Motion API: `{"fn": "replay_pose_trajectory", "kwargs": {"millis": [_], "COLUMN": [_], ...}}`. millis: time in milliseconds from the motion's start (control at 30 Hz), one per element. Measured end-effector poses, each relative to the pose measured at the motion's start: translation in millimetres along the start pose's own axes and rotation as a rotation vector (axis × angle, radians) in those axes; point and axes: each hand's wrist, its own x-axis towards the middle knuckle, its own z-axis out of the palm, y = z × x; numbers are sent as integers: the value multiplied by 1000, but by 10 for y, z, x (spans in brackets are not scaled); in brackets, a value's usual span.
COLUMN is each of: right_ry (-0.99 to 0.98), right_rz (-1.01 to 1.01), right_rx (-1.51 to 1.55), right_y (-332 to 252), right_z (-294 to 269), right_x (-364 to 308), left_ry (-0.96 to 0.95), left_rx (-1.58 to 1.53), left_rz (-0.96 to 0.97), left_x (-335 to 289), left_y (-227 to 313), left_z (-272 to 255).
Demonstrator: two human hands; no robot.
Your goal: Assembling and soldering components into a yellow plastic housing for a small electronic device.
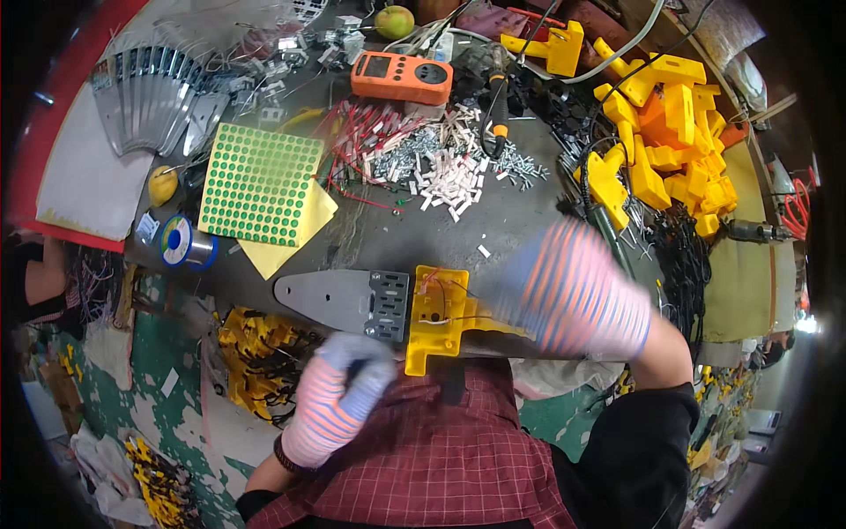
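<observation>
On the table's near edge lies an open yellow plastic housing [429,337] with thin wires inside and its handle running right. A grey, pointed metal plate [330,295] with a slotted block adjoins its left side. My left hand [342,397], in a striped glove, is just below the plate, fingers curved and apart from the thumb, with nothing visible between them. My right hand [573,295], gloved alike, is over the handle end and smeared by motion. Its fingers cannot be made out, nor whether it holds anything.
Beyond lie small white pieces [449,181], screws, red wires, an orange meter [402,78] and a screwdriver [500,106]. Yellow housings [683,132] pile up at right. A sheet of green round stickers [260,183], a solder spool [187,242] and fanned metal plates [148,99] lie left.
</observation>
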Motion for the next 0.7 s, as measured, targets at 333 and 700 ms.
{"fn": "replay_pose_trajectory", "kwargs": {"millis": [333,700], "right_ry": [374,955], "right_rz": [586,301], "right_rx": [-360,386], "right_y": [1638,-311], "right_z": [496,-160], "right_x": [459,-537], "left_ry": [314,430], "left_rx": [66,182], "left_rz": [-37,276], "left_x": [232,422], "left_y": [-217,-260], "left_z": [99,260]}}
